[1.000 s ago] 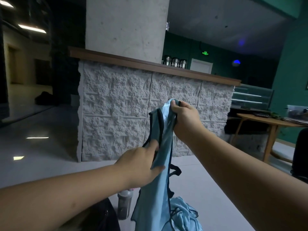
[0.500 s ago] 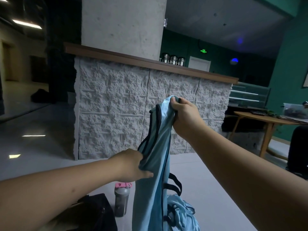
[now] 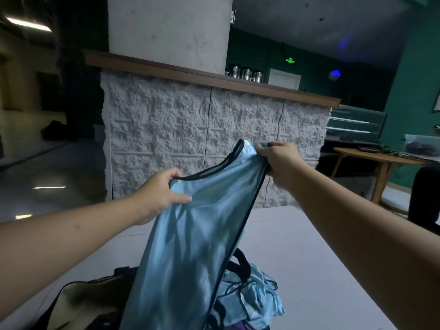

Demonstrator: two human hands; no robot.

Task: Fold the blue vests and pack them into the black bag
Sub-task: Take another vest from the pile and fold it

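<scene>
A light blue vest (image 3: 190,246) with black trim hangs spread in the air in front of me. My left hand (image 3: 158,194) grips its upper left edge, thumb on the front of the cloth. My right hand (image 3: 279,160) pinches the top right corner, held higher. Under the vest lies a heap of more blue vests (image 3: 252,298) on the pale surface. The black bag (image 3: 95,303), with a tan lining showing, lies open at the bottom left, partly hidden by the hanging vest.
A pale grey table surface (image 3: 309,270) stretches ahead to a rough white stone counter (image 3: 214,139) with a wooden top. A round wooden table (image 3: 381,160) stands at the right, and a dark chair (image 3: 423,198) at the right edge.
The vest hung bunched in a narrow strip; now my hands have drawn apart and it is spread wide. My left hand rose and moved left. The bottle seen earlier is now out of sight.
</scene>
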